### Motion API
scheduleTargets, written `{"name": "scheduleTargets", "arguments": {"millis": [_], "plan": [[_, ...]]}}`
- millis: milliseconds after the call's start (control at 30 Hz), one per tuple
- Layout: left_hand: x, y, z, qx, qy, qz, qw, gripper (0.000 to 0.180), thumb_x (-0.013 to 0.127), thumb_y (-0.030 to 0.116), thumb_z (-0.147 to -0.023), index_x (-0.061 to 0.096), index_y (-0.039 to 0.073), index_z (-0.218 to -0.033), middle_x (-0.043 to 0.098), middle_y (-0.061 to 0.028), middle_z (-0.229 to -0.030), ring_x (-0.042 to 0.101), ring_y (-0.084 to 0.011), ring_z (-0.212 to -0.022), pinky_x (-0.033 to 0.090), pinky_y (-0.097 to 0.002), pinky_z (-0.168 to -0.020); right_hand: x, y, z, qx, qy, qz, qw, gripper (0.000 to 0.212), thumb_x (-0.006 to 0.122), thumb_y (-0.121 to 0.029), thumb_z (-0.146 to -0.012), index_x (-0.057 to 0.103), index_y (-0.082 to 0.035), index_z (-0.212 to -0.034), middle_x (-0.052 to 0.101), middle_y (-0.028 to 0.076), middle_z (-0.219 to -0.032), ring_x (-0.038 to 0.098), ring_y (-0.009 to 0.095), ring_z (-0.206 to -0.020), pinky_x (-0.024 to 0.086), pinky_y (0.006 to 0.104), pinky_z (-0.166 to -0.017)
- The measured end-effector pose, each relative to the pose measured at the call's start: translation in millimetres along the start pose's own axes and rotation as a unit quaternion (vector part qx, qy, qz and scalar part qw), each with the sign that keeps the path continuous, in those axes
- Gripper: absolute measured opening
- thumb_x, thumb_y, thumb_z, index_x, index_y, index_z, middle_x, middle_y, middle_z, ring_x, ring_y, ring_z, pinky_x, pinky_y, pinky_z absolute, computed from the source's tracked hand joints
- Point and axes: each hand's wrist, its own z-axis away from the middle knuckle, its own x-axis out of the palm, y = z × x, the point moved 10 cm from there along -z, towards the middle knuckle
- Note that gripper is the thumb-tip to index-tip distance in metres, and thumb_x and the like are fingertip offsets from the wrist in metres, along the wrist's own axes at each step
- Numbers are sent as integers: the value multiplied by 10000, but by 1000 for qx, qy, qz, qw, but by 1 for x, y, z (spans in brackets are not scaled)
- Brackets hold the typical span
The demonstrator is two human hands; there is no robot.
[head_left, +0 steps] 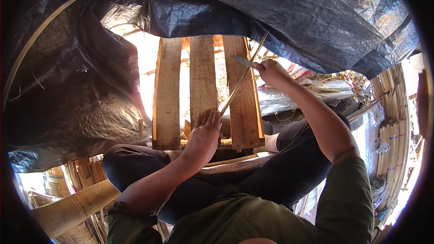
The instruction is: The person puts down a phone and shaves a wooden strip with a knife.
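My right hand (271,72) is closed round the handle of a knife (243,61). Its blade points to the left and lies across a thin bamboo strip (236,91), over the right-hand plank. The strip slants up and away to the right, its far end near the dark tarp. At the strip's near end is my left hand (204,136), which grips it low over the middle plank; the thumb side is partly hidden. Below both hands stands a slatted wooden bench (166,95) of 3 rough planks with gaps between them, close in front of my legs.
Dark plastic tarp (316,13) hangs across the far side and down the left (68,108). A thick bamboo pole (74,208) lies at lower left. Bundles of bamboo strips (391,153) stand at the right. Pale sacking (298,97) and scraps lie beyond my right knee.
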Motion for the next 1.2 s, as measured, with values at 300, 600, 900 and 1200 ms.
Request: {"name": "scheduleTargets", "arguments": {"millis": [300, 600, 900, 1200], "plan": [[-4, -6, 3, -5, 13, 19, 1000, 360, 491, 86, -975, 420, -115, -1265, 553, -308, -1262, 485, -395, -1288, 349, -468, -1130, 46, -22, 22, 1, -84, -43, 995, 505, 469, -440, -1000, 681, -1, -868, 654, 206, -701, 661, 299, -633, 491, 435, -610], [-12, -8, 0, -22, -2, 26, 999, 437, 515, 38, -939, 389, -116, -1328, 516, -310, -1309, 486, -410, -1272, 374, -459, -1119, 33, -19, 16, 5, -70, -33, 997, 373, 481, -310, -989, 660, 17, -973, 672, 233, -812, 674, 360, -723, 499, 455, -641], [-14, -12, 2, -26, 7, 44, 999, 432, 510, 44, -948, 398, -94, -1342, 503, -312, -1326, 496, -435, -1247, 387, -468, -1101, 21, -25, 5, -6, -66, 22, 998, 338, 429, -252, -1002, 641, 11, -994, 652, 148, -731, 640, 251, -630, 473, 382, -555], [-12, -14, 3, -25, 16, 78, 996, 446, 518, 34, -941, 396, -77, -1355, 510, -292, -1325, 483, -469, -1243, 466, -475, -1012, 62, -38, 33, 3, -212, -67, 975, 431, 388, -352, -1037, 644, -9, -993, 607, 127, -614, 611, 204, -549, 475, 400, -545]]}}
